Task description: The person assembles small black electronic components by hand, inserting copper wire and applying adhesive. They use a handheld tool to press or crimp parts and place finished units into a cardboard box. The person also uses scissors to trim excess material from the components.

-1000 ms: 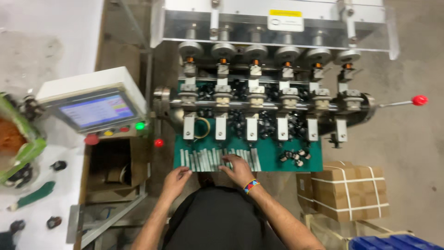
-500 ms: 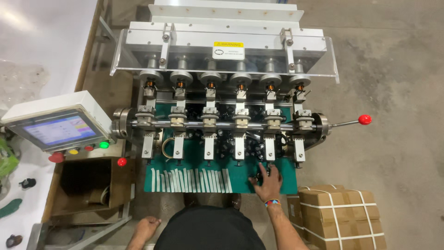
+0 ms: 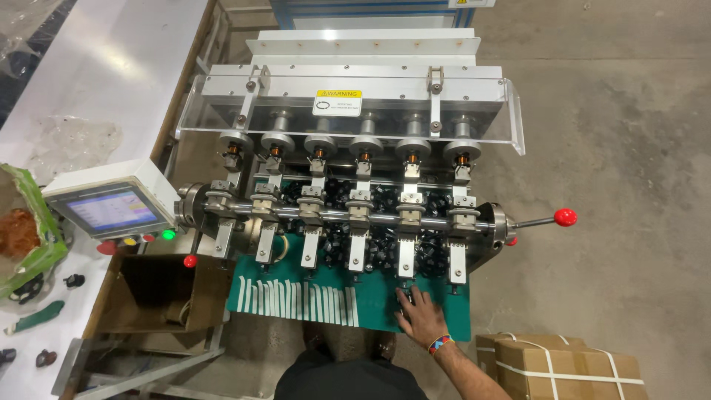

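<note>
The small black parts (image 3: 406, 298) I am reaching for lie on the green mat (image 3: 374, 315), at its far edge just below the second arm from the right of the winding machine (image 3: 348, 155). That machine fills the middle of my view: a metal frame with a clear guard at the far side, six spindle heads in a row, and a steel shaft (image 3: 348, 216) running left to right with six clamp arms hanging off it toward me. A heap of black parts sits under the shaft, right of centre. A lever with a red knob (image 3: 566, 217) sticks out of the shaft's right end. On the left, a white control box with a touch screen (image 3: 111, 210) stands beside the machine, with red, yellow and green buttons along its near edge. Further left is the white counter (image 3: 111, 67), carrying a crumpled clear bag and a green-edged pack. Below the control box sits an open brown carton (image 3: 159, 289). On the floor at near right I see strapped cardboard boxes (image 3: 563, 367). A row of white strips (image 3: 296, 300) lies across the left half of the mat. My right hand (image 3: 421, 315) rests on the mat with fingers spread wide, fingertips touching the black parts; a coloured wristband (image 3: 440, 344) sits on the wrist. My left hand is out of sight.
</note>
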